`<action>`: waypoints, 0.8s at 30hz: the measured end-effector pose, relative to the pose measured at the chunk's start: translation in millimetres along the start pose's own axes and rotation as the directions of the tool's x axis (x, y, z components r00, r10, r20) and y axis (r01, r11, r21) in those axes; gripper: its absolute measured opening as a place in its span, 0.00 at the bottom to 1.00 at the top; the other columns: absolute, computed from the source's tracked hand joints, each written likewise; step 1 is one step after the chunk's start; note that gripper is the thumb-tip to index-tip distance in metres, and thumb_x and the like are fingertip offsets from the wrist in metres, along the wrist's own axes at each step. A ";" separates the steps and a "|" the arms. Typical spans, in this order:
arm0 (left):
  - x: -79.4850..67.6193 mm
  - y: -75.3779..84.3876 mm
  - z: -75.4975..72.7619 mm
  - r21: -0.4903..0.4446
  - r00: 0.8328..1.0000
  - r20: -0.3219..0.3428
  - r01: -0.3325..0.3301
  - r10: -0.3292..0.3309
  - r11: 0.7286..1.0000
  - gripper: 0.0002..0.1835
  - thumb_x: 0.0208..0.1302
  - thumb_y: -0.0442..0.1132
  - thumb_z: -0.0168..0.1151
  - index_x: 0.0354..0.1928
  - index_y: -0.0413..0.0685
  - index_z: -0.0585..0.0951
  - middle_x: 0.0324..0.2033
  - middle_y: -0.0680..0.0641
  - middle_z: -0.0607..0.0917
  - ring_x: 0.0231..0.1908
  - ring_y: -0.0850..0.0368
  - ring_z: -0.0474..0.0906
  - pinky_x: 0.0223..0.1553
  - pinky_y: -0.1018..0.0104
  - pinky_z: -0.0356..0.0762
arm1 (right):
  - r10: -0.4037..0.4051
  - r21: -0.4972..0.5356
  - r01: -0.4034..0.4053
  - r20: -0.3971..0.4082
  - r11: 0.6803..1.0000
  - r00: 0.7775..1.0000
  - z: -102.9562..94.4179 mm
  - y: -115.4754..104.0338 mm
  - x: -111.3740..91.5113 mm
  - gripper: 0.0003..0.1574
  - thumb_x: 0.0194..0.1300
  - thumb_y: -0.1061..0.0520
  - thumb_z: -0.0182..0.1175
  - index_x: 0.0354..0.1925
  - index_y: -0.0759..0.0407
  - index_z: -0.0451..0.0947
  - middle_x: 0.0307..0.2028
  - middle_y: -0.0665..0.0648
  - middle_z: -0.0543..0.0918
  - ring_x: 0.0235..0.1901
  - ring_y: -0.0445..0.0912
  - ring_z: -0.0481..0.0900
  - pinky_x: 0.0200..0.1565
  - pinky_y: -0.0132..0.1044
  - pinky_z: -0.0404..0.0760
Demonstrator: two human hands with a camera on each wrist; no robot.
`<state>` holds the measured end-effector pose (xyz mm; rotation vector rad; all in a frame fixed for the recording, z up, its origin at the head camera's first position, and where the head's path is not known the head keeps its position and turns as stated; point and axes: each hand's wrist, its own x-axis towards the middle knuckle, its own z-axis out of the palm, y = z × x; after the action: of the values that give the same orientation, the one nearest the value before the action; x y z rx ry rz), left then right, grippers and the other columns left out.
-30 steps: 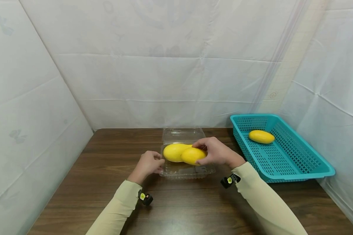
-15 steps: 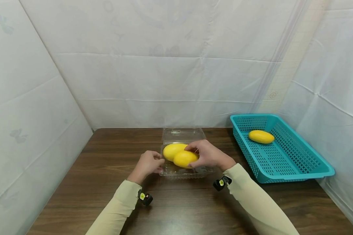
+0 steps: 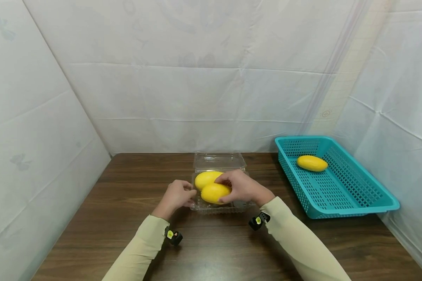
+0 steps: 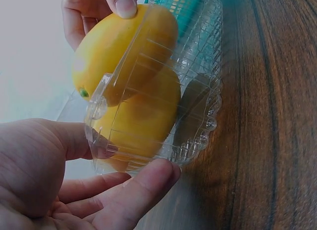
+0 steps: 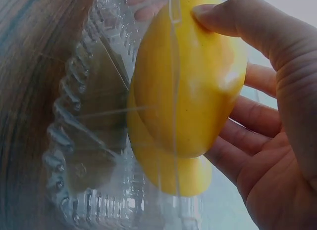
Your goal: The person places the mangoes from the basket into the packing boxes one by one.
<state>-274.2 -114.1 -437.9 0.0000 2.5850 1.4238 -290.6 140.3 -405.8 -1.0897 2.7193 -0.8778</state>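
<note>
A clear plastic clamshell container [image 3: 219, 208] sits on the table with its lid [image 3: 219, 160] tipped open at the back. My left hand [image 3: 177, 196] pinches its left wall at the front corner, between thumb and fingers. One yellow mango [image 3: 207, 177] lies inside, toward the back. In front of it my right hand [image 3: 244, 187] holds a second yellow mango [image 3: 214, 193], thumb on the near side and fingers on the far side. This held mango [image 4: 119, 52], with a small green stem end, overlaps the mango behind it and reaches partly above the container's rim in the left wrist view.
A turquoise perforated plastic basket [image 3: 355, 208] stands at the right of the dark wooden table [image 3: 144, 171], with one yellow mango [image 3: 312, 163] in it. White sheeting [image 3: 161, 93] closes off the back and both sides.
My right hand has carried its mango leftward and slightly toward me, down to the container's front left part. The left hand has stayed at the container's edge.
</note>
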 end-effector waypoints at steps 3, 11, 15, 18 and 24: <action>0.5 -0.4 -0.1 0.005 1.000 0.004 -0.004 0.004 1.000 0.22 0.68 0.35 0.63 0.60 0.31 0.80 0.42 0.39 0.88 0.25 0.56 0.88 0.30 0.64 0.89 | -0.013 0.001 0.013 0.004 1.000 1.000 2.9 1.2 1.3 0.34 0.52 0.50 0.78 0.57 0.57 0.83 0.50 0.50 0.87 0.43 0.39 0.82 0.50 0.33 0.85; 0.4 -0.3 -1.0 0.012 1.000 0.002 -0.001 0.001 1.000 0.21 0.68 0.37 0.64 0.60 0.32 0.80 0.43 0.38 0.88 0.27 0.56 0.89 0.32 0.63 0.90 | -0.035 0.006 0.035 0.001 0.999 0.999 9.1 2.2 4.5 0.33 0.52 0.49 0.78 0.56 0.57 0.84 0.50 0.50 0.87 0.43 0.39 0.82 0.49 0.33 0.85; 0.1 0.2 -0.4 0.016 1.000 0.004 -0.006 0.006 1.000 0.22 0.68 0.37 0.63 0.60 0.32 0.80 0.43 0.39 0.88 0.27 0.56 0.89 0.32 0.62 0.90 | -0.056 -0.011 0.056 -0.004 0.998 0.998 11.0 1.8 5.5 0.33 0.51 0.50 0.78 0.55 0.59 0.84 0.49 0.52 0.87 0.43 0.40 0.82 0.49 0.34 0.85; -0.4 0.9 -0.1 0.017 1.000 0.003 -0.003 0.003 1.000 0.22 0.69 0.38 0.63 0.60 0.32 0.80 0.40 0.39 0.88 0.27 0.56 0.88 0.33 0.61 0.90 | -0.068 -0.028 0.068 -0.005 0.997 0.998 12.8 1.9 6.6 0.33 0.51 0.50 0.78 0.54 0.59 0.85 0.48 0.52 0.87 0.42 0.40 0.81 0.47 0.33 0.85; -0.5 1.9 -0.1 0.018 1.000 0.003 -0.003 0.003 1.000 0.22 0.68 0.38 0.63 0.60 0.32 0.80 0.40 0.39 0.88 0.26 0.56 0.88 0.33 0.61 0.90 | -0.051 -0.014 0.051 0.009 0.999 0.999 15.2 -0.8 6.5 0.33 0.50 0.51 0.78 0.54 0.60 0.85 0.45 0.51 0.87 0.39 0.38 0.82 0.45 0.31 0.84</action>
<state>-273.9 -113.2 -436.1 0.0089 2.5970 1.3999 -290.8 128.2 -417.1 -1.1673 2.7062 -0.8591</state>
